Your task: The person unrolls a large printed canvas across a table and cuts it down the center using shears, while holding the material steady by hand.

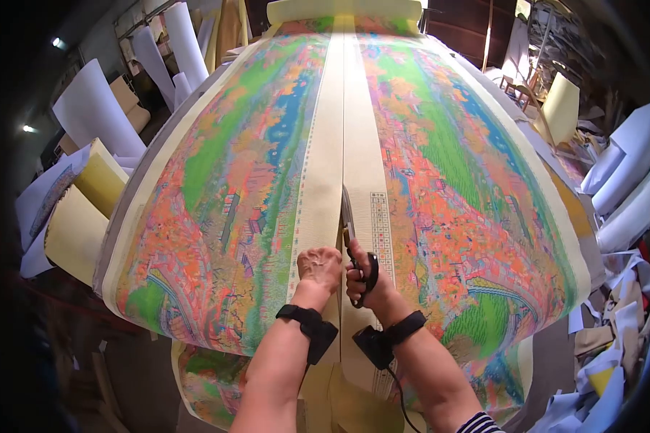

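Note:
A wide printed fabric sheet (440, 137) covers the table, with colourful patterns on both sides of a plain cream strip (323, 166). Down the middle of the strip runs a dark line. My right hand (368, 283) grips black-handled scissors (348, 216), whose blades point away from me along that line. Just to the left, my left hand (320, 267) is closed at the cut edge of the cream strip, its knuckles upward. Both wrists wear black straps with small boxes. Beside the scissors, on the right part, is a printed chart (380, 231).
Upright and leaning rolls (94, 108) stand on the left, with a yellowish roll (72, 231) nearer. Fabric scraps (621, 317) and pale rolls (628, 151) are heaped on the right. A large roll (347, 9) lies across the far end. More printed fabric hangs below the near edge.

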